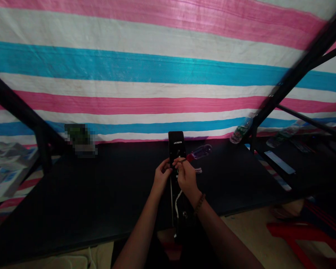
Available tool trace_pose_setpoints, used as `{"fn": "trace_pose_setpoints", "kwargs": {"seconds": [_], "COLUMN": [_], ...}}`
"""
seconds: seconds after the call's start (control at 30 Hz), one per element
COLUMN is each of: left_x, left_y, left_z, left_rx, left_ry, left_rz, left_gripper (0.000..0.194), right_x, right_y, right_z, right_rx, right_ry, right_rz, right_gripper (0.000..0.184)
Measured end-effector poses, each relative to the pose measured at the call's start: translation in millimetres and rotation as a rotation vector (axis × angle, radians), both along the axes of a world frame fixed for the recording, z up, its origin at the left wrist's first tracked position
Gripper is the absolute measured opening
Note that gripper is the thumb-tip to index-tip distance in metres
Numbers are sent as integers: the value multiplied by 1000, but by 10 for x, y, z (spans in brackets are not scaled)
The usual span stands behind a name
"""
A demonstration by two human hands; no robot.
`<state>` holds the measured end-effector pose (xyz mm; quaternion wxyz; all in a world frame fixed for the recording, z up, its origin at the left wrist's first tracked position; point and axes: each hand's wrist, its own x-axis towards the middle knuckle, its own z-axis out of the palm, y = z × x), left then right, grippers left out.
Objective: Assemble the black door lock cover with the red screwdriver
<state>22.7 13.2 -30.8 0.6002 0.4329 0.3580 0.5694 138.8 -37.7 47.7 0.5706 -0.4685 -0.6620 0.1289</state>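
A long, narrow black device [176, 144] lies lengthwise in front of me, its near end reaching past the table's front edge. My left hand [161, 176] grips its left side, thumb and fingers closed at the edge. Over its middle, my right hand [187, 176] is closed in a pinch; whatever small thing is between the fingertips is too dark and small to name. A whitish cable [177, 207] runs along the device's near part. Just beyond my right hand lies a screwdriver [202, 152] with a clear purplish handle and a red collar, its shaft hidden.
The black table [114, 194] backs onto a striped tarp [145, 106]. A plastic bottle [242, 129] stands at the back right by a metal post. Farther right are a phone [280, 162] and a red stool [305, 239]. White boxes [9, 179] sit at the left.
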Motion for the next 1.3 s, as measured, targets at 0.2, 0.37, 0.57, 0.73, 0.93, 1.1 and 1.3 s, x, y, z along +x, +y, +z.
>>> {"fn": "trace_pose_setpoints", "kwargs": {"seconds": [0.2, 0.37, 0.57, 0.73, 0.93, 1.1, 1.3], "left_x": [13, 27, 29, 23, 6, 4, 31], "left_y": [-12, -31, -64, -63, -64, -67, -90], "left_z": [38, 84, 132, 136, 139, 145, 214], "left_rx": [-29, -36, -10, 0, 6, 5, 18], "left_ry": [-25, -29, -40, -15, 34, 72, 89], "left_rz": [9, 29, 13, 14, 31, 76, 105], "left_gripper": [49, 47, 42, 42, 34, 30, 27], "right_x": [-5, 7, -51, -96, -138, -129, -129], "right_y": [27, 61, 137, 139, 89, 94, 88], "right_z": [75, 179, 171, 40, 13, 55, 59], "right_rx": [22, 23, 14, -54, -10, 11, 30], "right_ry": [-81, -154, -79, 13, -48, -72, -41], "right_rz": [23, 82, 111, 74, 65, 131, 103], "right_gripper": [21, 22, 12, 13, 20, 18, 19]}}
